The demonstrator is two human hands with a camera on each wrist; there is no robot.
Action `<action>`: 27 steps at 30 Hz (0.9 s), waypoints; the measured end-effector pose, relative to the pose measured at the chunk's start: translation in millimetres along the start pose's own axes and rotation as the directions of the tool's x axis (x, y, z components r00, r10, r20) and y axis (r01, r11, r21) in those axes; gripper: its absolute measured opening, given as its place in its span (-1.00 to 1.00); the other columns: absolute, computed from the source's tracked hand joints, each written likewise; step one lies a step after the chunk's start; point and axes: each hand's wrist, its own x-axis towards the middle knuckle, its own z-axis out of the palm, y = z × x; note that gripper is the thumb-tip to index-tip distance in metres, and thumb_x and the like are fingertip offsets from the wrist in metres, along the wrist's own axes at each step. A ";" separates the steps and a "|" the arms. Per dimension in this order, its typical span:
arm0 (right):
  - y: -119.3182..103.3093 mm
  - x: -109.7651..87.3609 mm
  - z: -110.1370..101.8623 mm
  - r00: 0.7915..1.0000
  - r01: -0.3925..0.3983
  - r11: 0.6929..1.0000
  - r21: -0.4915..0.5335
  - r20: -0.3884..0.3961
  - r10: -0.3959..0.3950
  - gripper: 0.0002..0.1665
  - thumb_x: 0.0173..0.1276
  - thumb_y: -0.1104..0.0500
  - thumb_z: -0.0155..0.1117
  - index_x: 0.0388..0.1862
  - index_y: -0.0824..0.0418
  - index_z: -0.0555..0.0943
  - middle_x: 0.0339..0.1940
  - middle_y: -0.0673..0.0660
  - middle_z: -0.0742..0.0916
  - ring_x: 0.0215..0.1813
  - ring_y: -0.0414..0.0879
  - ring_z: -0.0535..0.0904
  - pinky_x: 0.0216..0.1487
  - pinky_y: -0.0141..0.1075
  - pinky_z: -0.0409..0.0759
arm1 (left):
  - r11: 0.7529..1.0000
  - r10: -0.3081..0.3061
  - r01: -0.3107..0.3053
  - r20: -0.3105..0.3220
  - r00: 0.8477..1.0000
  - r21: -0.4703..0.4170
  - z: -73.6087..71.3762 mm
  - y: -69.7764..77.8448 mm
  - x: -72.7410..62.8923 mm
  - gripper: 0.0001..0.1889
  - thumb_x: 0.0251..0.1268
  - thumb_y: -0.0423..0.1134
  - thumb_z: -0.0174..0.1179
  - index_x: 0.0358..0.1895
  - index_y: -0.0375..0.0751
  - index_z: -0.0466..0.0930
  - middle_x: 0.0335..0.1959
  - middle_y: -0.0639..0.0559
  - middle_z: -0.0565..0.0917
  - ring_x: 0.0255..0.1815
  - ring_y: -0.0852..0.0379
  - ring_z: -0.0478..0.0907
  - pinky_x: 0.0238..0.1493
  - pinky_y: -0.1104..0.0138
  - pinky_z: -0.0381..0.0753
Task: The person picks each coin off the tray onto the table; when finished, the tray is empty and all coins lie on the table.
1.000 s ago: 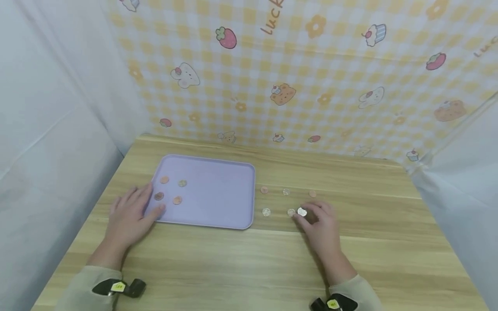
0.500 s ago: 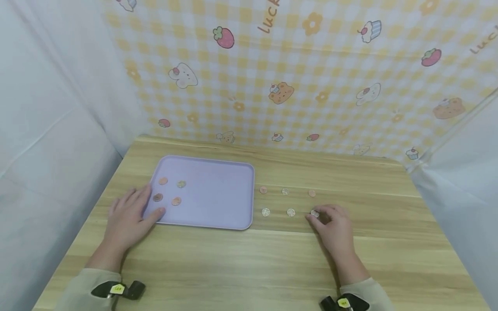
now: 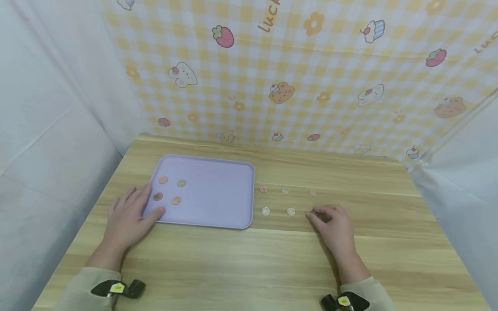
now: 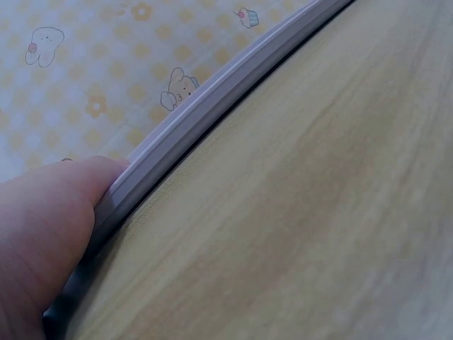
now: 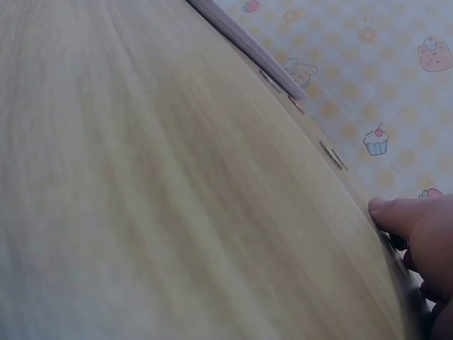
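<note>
Lilac tray (image 3: 218, 190) unmoved | left hand (image 3: 127, 217) spread on its rim | right hand (image 3: 336, 229), farther right than earlier, pinches half-hidden coin (image 3: 314, 212)

Four coins (image 3: 176, 200) lie in the lilac tray (image 3: 218, 194), copper and silver coins (image 3: 291, 211) beside it.

There's the wood-grain bench (image 3: 233, 263), lilac tray (image 3: 218, 190) lying flat on it; over to the right, far row, a copper coin (image 3: 263, 189), a silver coin (image 3: 285, 190), a second copper coin (image 3: 312, 192); nearer, two more silver coins (image 3: 266, 211)!
</note>
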 end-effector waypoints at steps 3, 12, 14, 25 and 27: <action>0.7 -0.4 0.1 1.000 -0.002 1.000 0.005 -0.011 0.002 -0.75 0.14 0.22 0.76 -0.24 0.26 0.86 -0.22 0.15 0.82 -0.03 0.14 0.64 -0.04 0.00 0.57 | 1.000 0.002 -0.002 -0.004 1.000 -0.002 1.2 -0.7 -0.1 -0.07 0.50 0.18 0.25 0.67 -0.36 0.15 0.59 -0.41 0.32 0.59 -0.58 0.10 0.51 -0.52 -0.24; 1.7 -0.1 -1.1 0.999 0.015 1.000 -0.013 -0.042 -0.015 -0.74 0.13 0.21 0.76 -0.24 0.28 0.87 -0.23 0.20 0.81 -0.05 0.20 0.64 -0.02 0.03 0.54 | 1.000 0.003 -0.003 -0.004 1.000 -0.004 1.9 -0.2 0.4 -0.07 0.49 0.17 0.25 0.68 -0.36 0.15 0.59 -0.42 0.33 0.58 -0.57 0.10 0.50 -0.52 -0.24; 2.6 -0.1 -0.8 0.999 0.022 1.000 -0.014 -0.045 -0.023 -0.73 0.12 0.22 0.76 -0.24 0.29 0.87 -0.23 0.22 0.81 -0.05 0.22 0.63 -0.02 0.02 0.51 | 1.000 0.002 -0.003 -0.004 1.000 -0.005 1.3 0.4 0.6 -0.07 0.49 0.17 0.25 0.68 -0.36 0.15 0.59 -0.42 0.33 0.58 -0.57 0.11 0.50 -0.53 -0.24; 2.1 1.1 4.3 0.995 0.055 0.998 -0.020 -0.076 -0.056 -0.71 0.10 0.19 0.77 -0.26 0.29 0.87 -0.25 0.22 0.80 -0.07 0.22 0.60 -0.03 -0.06 0.42 | 1.000 0.005 -0.005 0.000 1.000 0.001 -0.3 0.5 -0.1 -0.07 0.49 0.18 0.25 0.67 -0.37 0.16 0.58 -0.43 0.33 0.58 -0.57 0.11 0.51 -0.51 -0.25; 2.0 2.6 5.4 0.993 0.067 0.998 -0.022 -0.091 -0.069 -0.68 0.06 0.17 0.80 -0.26 0.29 0.86 -0.25 0.22 0.81 -0.08 0.22 0.62 -0.02 -0.05 0.42 | 1.000 0.003 -0.003 0.000 1.000 0.000 -0.5 0.5 -0.4 -0.06 0.49 0.18 0.25 0.67 -0.38 0.15 0.59 -0.43 0.32 0.59 -0.57 0.10 0.52 -0.50 -0.26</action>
